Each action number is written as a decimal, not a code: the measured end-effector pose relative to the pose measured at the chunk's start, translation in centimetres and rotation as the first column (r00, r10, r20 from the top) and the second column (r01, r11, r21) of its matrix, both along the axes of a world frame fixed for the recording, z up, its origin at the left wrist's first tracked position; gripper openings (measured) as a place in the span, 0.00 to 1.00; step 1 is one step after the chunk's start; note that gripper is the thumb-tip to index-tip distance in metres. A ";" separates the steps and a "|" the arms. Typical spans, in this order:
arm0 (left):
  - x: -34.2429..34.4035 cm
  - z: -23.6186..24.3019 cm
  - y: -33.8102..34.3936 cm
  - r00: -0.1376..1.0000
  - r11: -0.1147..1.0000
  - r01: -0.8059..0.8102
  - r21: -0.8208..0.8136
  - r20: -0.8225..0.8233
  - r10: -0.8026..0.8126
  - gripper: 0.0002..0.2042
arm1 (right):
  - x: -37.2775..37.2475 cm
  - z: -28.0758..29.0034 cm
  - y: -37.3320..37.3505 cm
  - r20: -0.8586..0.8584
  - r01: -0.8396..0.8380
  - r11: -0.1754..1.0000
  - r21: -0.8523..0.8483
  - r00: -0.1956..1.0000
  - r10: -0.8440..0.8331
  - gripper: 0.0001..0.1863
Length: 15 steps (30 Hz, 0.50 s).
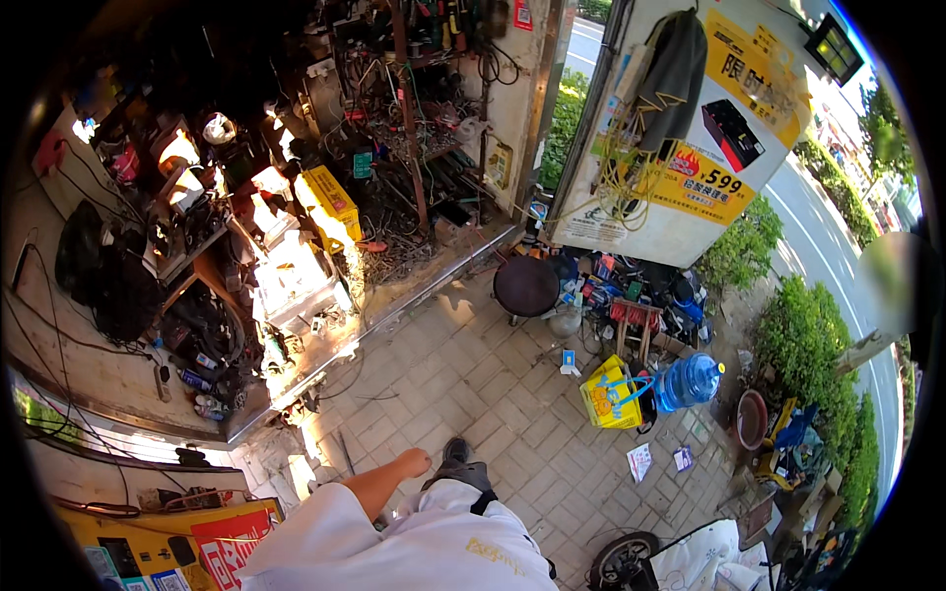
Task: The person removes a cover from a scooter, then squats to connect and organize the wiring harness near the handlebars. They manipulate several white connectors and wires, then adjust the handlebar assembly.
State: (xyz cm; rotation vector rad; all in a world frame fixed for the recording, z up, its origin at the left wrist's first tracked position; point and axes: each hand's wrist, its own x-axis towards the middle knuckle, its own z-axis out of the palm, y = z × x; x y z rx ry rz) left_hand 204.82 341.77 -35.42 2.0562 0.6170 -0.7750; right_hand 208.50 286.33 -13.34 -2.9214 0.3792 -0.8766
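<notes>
My left hand hangs in front of my body, at the end of a bare forearm coming out of a white sleeve. It looks rounded from above, and its fingers are turned away, so I cannot make out whether they hold anything. It is nearest to my dark shoe and touches nothing that I can see. My right hand is not in view. Ahead on the paving stand a yellow bag with blue handles and a big blue water bottle, side by side.
A dark round stool stands by the workshop's metal sill. Inside, a yellow box sits among cluttered tools and cables. An open door panel carries a hanging jacket and cables. Lower right, a wheel shows; bushes line the road.
</notes>
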 end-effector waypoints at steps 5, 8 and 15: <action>-1.9 -0.4 10.7 1.000 0.997 0.019 0.078 -0.003 -0.019 0.16 | 9.8 -5.1 14.1 -0.502 -0.058 0.929 0.365 0.828 0.249 0.26; 1.5 1.3 15.1 0.977 0.931 -0.212 0.297 0.034 0.212 0.15 | 15.0 -7.7 19.9 -0.673 -0.012 0.888 0.460 0.648 0.357 0.26; 20.4 14.5 14.5 0.674 0.958 -0.283 0.050 0.720 0.162 0.12 | 31.3 -8.6 44.0 -0.449 -0.426 0.524 0.738 0.269 0.852 0.22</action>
